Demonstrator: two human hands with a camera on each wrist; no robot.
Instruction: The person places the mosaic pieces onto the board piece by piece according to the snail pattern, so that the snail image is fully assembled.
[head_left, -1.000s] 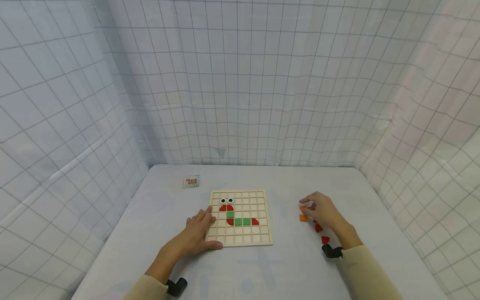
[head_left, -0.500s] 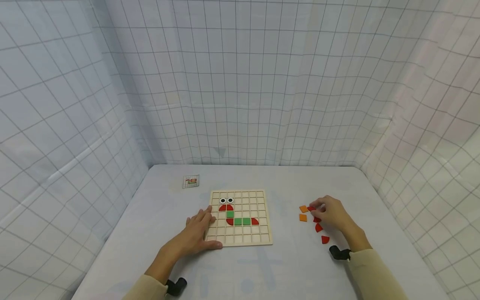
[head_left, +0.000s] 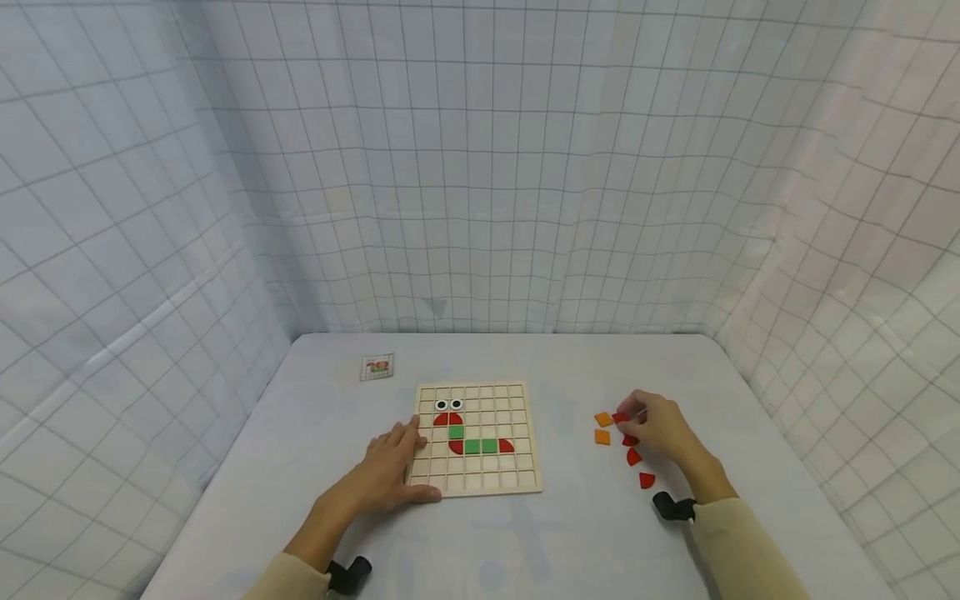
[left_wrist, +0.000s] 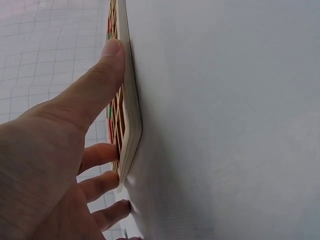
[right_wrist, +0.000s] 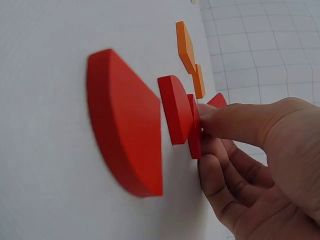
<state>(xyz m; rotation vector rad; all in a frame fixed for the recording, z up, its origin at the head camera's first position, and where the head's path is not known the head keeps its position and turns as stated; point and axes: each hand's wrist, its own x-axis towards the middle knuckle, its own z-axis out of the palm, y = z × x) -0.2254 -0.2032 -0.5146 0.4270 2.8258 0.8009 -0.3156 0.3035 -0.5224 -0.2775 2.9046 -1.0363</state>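
A wooden grid board [head_left: 495, 408] lies on the table, bearing two eye tiles [head_left: 448, 405], red quarter-circle tiles [head_left: 506, 446] and green square tiles [head_left: 472, 447]. My left hand [head_left: 386, 471] rests on its near left corner, thumb along the front edge and fingers spread at the left side; the left wrist view shows the thumb touching the rim. To the right of the board, my right hand [head_left: 660, 427] pinches a red quarter-circle tile [head_left: 619, 417] between thumb and fingers. In the right wrist view that tile [right_wrist: 218, 100] is tilted, partly hidden behind the thumb.
Two orange square tiles [head_left: 603, 437] lie just left of the right hand. Loose red quarter-circle tiles [head_left: 647, 481] lie beneath and in front of it. A small picture card [head_left: 377, 367] sits at the back left. Grid-patterned white curtains [head_left: 480, 208] surround the table.
My right hand has shifted from the orange tiles, back and slightly rightward, to a red quarter-circle tile, which it now pinches. The left hand stays on the board.
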